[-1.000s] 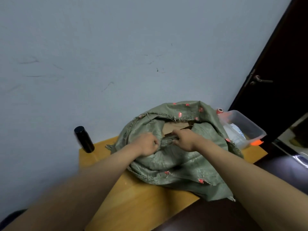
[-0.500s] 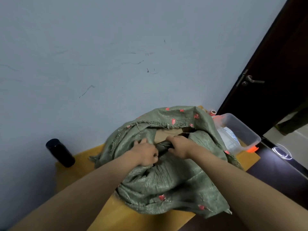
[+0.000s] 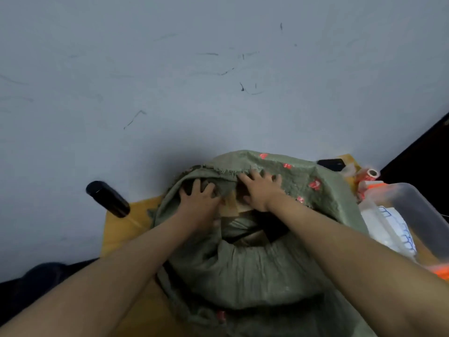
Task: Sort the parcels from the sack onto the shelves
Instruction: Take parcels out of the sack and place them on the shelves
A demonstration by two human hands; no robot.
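The olive-green woven sack with red markings (image 3: 255,271) stands on the yellow wooden table (image 3: 126,229), against the table's back edge by the wall. Half a second earlier both hands gripped the bunched near rim of the sack mouth with clenched fingers. That rim is now released and lies rolled down toward the front edge of the table, so the mouth stands open.

The left hand (image 3: 198,203) now reaches into the mouth on its left side. Its fingers (image 3: 195,187) are spread and lie against the inner fabic of the far rim; whether they pinch the cloth cannot be determined. The right hand (image 3: 261,190) rests flat on the far rim, with its fingers (image 3: 255,175) extended and holding nothing.

The parcels are still inside the sack. A brown cardboard parcel (image 3: 233,206) shows between the two hands, and a grey plastic mailer (image 3: 239,227) lies just below it in the opening. Neither is grasped.

Judgement: the opening step is largely complete and no parcel has yet been extracted. The next step is to take hold of the uppermost parcel.

Other items: a black cylindrical bottle (image 3: 108,199) near the left back corner; a clear plastic bin (image 3: 418,215) at the right edge.
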